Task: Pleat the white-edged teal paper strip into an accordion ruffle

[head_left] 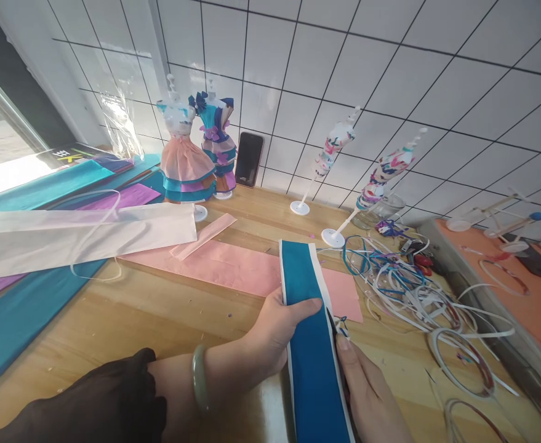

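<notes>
A long blue fabric strip (309, 357) with white edges runs from the lower frame edge toward the table's middle. My left hand (282, 326) grips it by its left side, thumb lying across the top face and fingers underneath. At the strip's right edge, my right hand (367, 381) is closed around a dark, thin, pointed tool (332, 321). That tool lies along the white border, and most of it is hidden, so its kind is unclear. A pink fabric strip (242, 266) lies flat beneath the far end of the blue one.
Two dressed mini mannequins (187, 157) and a phone (250, 159) stand by the tiled wall. Two slimmer mannequins (335, 144) lean nearby. Tangled trimmings (408, 283) lie right, beside an orange-topped box (496, 264). Fabric lengths (44, 344) cover the left.
</notes>
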`<state>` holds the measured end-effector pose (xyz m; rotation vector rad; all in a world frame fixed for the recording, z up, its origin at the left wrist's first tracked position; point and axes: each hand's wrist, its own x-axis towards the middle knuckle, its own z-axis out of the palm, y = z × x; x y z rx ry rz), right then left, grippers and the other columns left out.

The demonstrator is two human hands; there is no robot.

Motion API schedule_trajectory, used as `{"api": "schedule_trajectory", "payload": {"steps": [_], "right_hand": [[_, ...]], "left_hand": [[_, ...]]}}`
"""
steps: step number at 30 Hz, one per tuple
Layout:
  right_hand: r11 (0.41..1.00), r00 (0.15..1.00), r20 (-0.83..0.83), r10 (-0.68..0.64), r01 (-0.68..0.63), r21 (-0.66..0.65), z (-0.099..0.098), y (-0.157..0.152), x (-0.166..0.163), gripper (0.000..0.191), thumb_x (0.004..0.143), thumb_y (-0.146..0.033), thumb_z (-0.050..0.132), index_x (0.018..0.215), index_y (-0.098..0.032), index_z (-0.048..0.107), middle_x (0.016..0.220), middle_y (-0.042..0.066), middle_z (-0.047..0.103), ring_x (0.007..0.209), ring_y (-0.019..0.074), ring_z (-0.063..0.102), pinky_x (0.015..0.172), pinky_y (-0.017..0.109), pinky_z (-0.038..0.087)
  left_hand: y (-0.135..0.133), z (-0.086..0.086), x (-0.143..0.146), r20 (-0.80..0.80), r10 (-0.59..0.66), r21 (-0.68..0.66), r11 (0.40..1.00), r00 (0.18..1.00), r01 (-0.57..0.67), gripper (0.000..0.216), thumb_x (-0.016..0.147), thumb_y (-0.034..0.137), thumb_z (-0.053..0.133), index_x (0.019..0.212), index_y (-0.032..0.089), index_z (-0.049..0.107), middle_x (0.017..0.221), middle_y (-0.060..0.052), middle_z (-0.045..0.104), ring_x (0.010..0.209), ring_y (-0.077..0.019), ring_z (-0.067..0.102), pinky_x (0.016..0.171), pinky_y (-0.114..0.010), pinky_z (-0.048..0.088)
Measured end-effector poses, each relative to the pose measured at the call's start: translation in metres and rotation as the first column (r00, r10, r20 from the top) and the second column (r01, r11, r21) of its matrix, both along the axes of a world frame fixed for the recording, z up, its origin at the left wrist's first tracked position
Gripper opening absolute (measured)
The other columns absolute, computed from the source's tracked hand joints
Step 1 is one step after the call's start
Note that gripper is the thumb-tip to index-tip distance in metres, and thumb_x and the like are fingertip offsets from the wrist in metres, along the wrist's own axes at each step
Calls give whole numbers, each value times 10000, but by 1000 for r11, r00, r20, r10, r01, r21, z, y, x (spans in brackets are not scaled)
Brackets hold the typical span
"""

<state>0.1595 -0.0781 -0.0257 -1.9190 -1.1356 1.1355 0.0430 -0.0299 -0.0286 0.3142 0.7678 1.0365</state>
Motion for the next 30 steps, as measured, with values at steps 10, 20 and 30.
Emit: {"api": "schedule_trajectory", "payload": {"steps": [10, 20, 30], "right_hand": [[998, 997, 30, -66, 67, -6, 1, -2, -4, 628, 792, -618, 370, 1108, -135, 617, 1223, 71, 586, 1221, 238, 431, 1024, 330, 328], [995, 997, 29, -67, 64, 78, -7, 3, -2, 584, 797, -585, 396, 1076, -130, 632, 1160, 93, 627, 1147, 249, 512, 1016, 381, 338], [993, 998, 20, -64, 62, 99, -7, 3, -5, 572, 793, -575, 414, 1045, -117, 645, 1149, 110, 631, 1127, 271, 523, 1018, 417, 322]], "left_hand": [[-3, -2, 0, -23, -2, 110, 994, 1000, 4, 371, 614, 170, 721, 973, 125, 635, 988, -118, 677, 885, -257, 638, 785, -355, 509], [-4, -2, 2, -49, -2, 114, 993, 999, 8, 312, 630, 172, 706, 932, 123, 645, 971, -110, 685, 901, -260, 636, 815, -359, 497], [-5, 2, 1, -20, 23, 74, 997, 1000, -21, 322, 613, 166, 721, 925, 130, 650, 975, -106, 688, 945, -261, 626, 831, -342, 496]]}}
